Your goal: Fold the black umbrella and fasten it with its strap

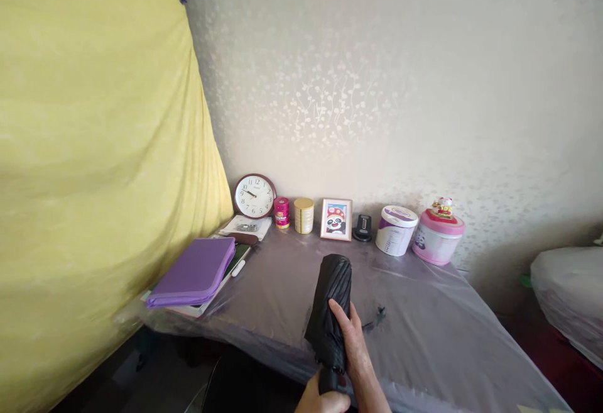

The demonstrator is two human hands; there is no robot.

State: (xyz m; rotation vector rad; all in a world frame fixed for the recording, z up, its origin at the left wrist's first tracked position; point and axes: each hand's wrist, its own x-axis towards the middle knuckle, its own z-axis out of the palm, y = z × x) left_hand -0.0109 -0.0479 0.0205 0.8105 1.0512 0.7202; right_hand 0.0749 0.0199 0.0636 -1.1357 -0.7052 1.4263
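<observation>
Black folded umbrella [332,306], held tilted upright

Against the wall I see a round clock [255,195], a magenta can [281,213], a yellow-lidded can [304,216], a framed panda picture [336,219] and two tubs, a lucky-cat figurine [443,207] atop the pink one [437,240]. A purple folder [192,272] lies left.

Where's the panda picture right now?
Head view, back centre of the plastic-covered grey table: the rectangular pink-framed panda picture stands between the round yellow-lidded canister and the small black device.
</observation>
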